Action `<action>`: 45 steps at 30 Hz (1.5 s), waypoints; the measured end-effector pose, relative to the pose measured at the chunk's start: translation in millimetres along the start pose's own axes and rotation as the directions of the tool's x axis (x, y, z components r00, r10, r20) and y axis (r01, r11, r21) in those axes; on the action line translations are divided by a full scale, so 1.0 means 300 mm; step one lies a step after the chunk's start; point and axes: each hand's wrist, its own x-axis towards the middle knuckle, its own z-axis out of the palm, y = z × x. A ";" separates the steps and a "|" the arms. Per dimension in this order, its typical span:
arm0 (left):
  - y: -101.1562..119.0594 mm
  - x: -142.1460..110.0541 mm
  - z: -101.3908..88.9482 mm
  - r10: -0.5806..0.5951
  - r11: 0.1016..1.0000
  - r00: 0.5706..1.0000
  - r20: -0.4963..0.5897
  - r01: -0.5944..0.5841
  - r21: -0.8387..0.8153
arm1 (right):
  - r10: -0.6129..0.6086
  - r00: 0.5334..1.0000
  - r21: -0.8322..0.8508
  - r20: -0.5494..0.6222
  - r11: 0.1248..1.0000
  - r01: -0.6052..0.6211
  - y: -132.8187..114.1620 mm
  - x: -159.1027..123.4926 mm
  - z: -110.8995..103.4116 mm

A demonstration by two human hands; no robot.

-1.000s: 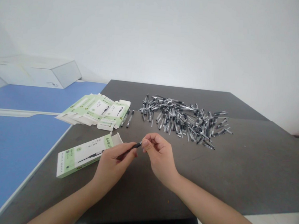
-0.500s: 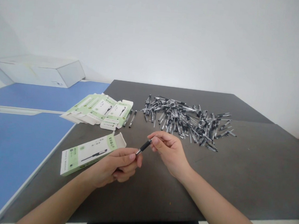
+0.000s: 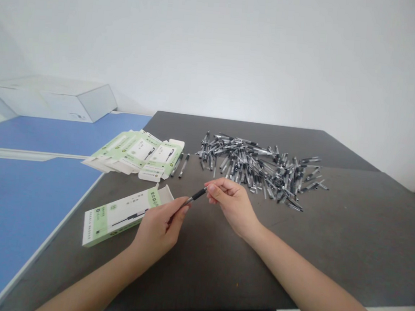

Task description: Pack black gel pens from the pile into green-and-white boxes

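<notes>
Between my two hands a pen [image 3: 199,193] with a black grip and clear barrel is held at a slant above the dark table. My left hand [image 3: 161,223] is closed round its lower-left end, hiding that part. The fingertips of my right hand [image 3: 230,203] pinch the upper-right end, so the tip is covered. Partly behind my left hand lies a green and white pen box [image 3: 116,215], its flap end towards the pens. A large heap of similar pens [image 3: 253,166] spreads over the table beyond my right hand.
Several flattened green and white boxes [image 3: 136,152] overlap at the back left, with two loose pens [image 3: 184,166] beside them. A white carton [image 3: 53,100] stands on the blue table [image 3: 28,199] to the left. The dark table [image 3: 293,258] reaches towards the white wall.
My left hand has turned, its back now facing up, and sits slightly further left along the pen. My right hand has shifted slightly left and up with the pen.
</notes>
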 end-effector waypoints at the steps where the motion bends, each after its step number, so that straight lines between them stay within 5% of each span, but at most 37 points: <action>1: -0.006 0.006 -0.003 -0.019 1.000 1.000 -0.005 0.019 0.005 | 0.022 0.998 -0.087 0.058 0.996 -0.017 -0.009 0.033 -0.020; 3: -0.011 0.019 -0.012 -0.072 0.997 0.997 -0.012 0.072 -0.017 | 0.047 0.993 -0.353 0.109 0.936 -0.006 -0.032 0.119 -0.066; 6: -0.002 0.032 -0.025 -0.129 0.990 0.991 -0.037 0.127 -0.070 | -0.017 1.000 -0.774 0.010 0.632 0.018 -0.054 0.271 -0.123; 14: -0.013 0.040 -0.035 -0.237 0.944 0.971 -0.036 0.221 -0.245 | 0.050 0.995 -0.968 -0.087 0.234 -0.096 0.042 0.511 -0.101; 18: -0.028 0.041 -0.036 -0.291 0.907 0.957 0.011 0.280 -0.314 | 0.043 0.993 -0.981 -0.108 0.160 -0.113 0.085 0.531 -0.083; 22: -0.026 0.041 -0.034 -0.314 0.875 0.948 0.050 0.309 -0.372 | -0.032 0.996 -0.969 -0.080 0.236 -0.070 0.061 0.500 -0.100; 28: -0.022 0.034 -0.021 -0.293 0.797 0.947 0.131 0.317 -0.514 | -0.137 0.991 -0.854 -0.006 0.517 0.067 -0.046 0.365 -0.126; 33: -0.017 0.031 -0.014 -0.244 0.803 0.957 0.159 0.291 -0.520 | -0.059 0.998 -0.313 0.035 0.947 0.067 -0.095 0.227 -0.115; 36: -0.012 0.033 -0.013 -0.259 0.780 0.952 0.166 0.307 -0.545 | 0.002 0.999 -0.122 0.045 0.992 0.003 -0.108 0.169 -0.097; 45: -0.002 0.042 -0.016 -0.286 0.745 0.938 0.199 0.348 -0.569 | 0.015 1.000 -0.093 0.010 0.996 -0.014 -0.117 0.112 -0.052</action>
